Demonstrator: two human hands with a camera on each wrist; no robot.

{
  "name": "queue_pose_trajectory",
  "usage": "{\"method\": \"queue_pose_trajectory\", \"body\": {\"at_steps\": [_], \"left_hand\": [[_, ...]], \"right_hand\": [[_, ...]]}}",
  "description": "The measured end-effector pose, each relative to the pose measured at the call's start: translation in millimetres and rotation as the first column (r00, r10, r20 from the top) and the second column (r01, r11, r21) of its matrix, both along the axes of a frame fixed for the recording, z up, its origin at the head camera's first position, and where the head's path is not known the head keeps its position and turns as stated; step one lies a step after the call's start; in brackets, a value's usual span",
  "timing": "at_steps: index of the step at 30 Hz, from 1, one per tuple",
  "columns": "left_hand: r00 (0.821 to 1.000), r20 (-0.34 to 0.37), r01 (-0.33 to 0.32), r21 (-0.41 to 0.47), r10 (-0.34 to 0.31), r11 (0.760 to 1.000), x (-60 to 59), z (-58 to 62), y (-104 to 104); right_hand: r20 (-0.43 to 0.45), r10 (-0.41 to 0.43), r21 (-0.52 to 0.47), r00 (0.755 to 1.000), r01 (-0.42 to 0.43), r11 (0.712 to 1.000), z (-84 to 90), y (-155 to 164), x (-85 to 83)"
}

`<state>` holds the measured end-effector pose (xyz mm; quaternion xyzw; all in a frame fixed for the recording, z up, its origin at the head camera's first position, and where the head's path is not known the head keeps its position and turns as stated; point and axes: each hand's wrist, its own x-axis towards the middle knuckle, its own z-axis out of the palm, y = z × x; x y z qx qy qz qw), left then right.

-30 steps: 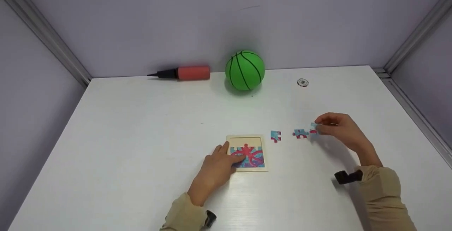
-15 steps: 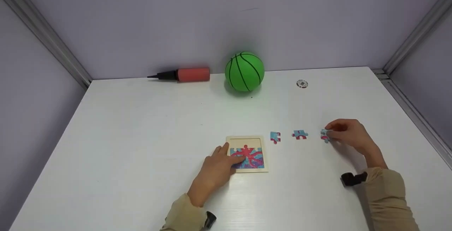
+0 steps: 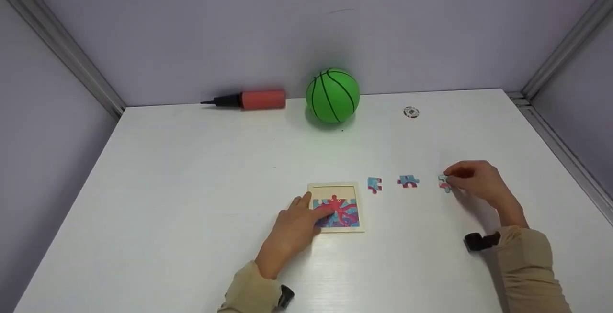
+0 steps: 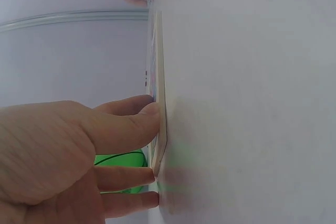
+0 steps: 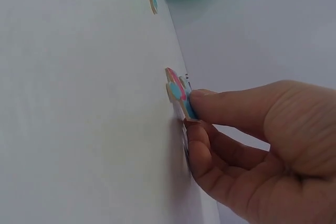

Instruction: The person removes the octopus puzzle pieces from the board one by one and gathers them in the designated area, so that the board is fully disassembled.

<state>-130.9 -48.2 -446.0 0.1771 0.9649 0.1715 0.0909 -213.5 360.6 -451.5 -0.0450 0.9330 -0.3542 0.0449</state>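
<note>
A small wooden puzzle board (image 3: 335, 207) with a red octopus picture lies on the white table (image 3: 201, 184). My left hand (image 3: 299, 222) rests on its left edge, fingers straight on the picture; the left wrist view shows the board's rim (image 4: 159, 93) edge-on under my fingers. Two loose puzzle pieces (image 3: 374, 184) (image 3: 407, 182) lie to the right of the board. Further right, my right hand (image 3: 471, 179) pinches a third piece (image 3: 444, 183) at the table surface; the right wrist view shows that piece (image 5: 177, 92) between thumb and fingertips.
A green ball (image 3: 332, 95) and a red and black pump (image 3: 249, 99) sit at the back of the table by the wall. A small round disc (image 3: 411, 112) lies at the back right. Purple walls close in the table on three sides.
My right hand carried the pinched piece to the right, away from the other two pieces, and lowered it to the table. The left hand stayed on the board.
</note>
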Motion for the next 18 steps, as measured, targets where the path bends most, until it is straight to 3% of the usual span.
{"method": "queue_pose_trajectory", "body": {"at_steps": [10,18], "left_hand": [[1.000,0.015,0.001,-0.005,-0.001,1.000,0.1,-0.2,-0.9],[1.000,-0.006,0.007,0.012,-0.007,1.000,0.7,-1.3,-1.3]], "right_hand": [[-0.022,0.006,0.025,1.000,-0.006,1.000,-4.2,-2.6,-0.8],[0.015,-0.027,0.020,1.000,0.026,0.999,-0.7,-5.1,-0.4]]}}
